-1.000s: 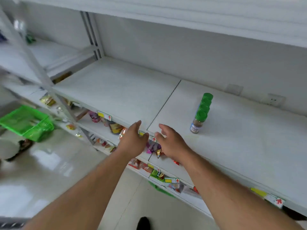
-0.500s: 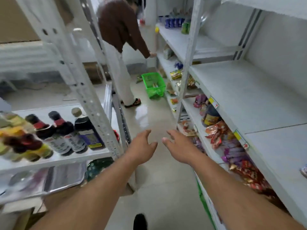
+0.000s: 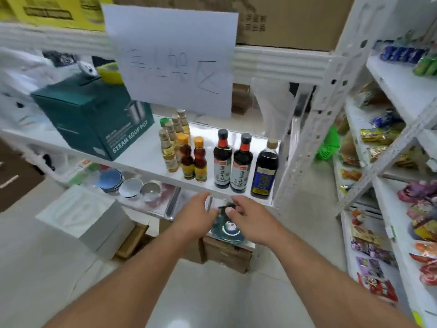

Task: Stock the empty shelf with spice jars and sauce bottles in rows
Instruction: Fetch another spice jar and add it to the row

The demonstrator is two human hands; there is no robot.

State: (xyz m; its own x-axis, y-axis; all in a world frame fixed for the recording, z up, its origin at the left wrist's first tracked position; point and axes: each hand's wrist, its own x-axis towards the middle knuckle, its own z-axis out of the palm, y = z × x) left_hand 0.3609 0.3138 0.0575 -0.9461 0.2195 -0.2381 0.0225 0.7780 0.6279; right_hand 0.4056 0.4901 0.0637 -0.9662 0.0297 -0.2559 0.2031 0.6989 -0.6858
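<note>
The view has swung from the aisle and the empty shelf, seen half a second ago, to face a white supply rack (image 3: 151, 159) head-on; the sauce bottles that sat at the left edge are now centred, and the person in brown is gone from sight.

Just beyond and above the fingertips stand three dark sauce bottles (image 3: 243, 165) in a row at the rack's front edge. To the left of these are two small orange-capped bottles (image 3: 194, 162), with a line of pale yellow bottles (image 3: 169, 150) running back behind them. Further left sits a teal box (image 3: 94, 119) printed "STEAM SOUP POT". A handwritten paper sign (image 3: 175, 58) hangs above the bottles. Below the fingers, on a lower level, lies a dark round plate (image 3: 228, 229), partly hidden by both hands; stacked bowls (image 3: 128, 185) lie to its left. Far right, snack packets (image 3: 378, 254) fill other shelves.

The left hand (image 3: 192, 218) and right hand (image 3: 254, 218) reach forward side by side, close together, below the rack's front edge. Fingers on both are loosely spread and slightly bent, holding nothing and touching no bottle.
</note>
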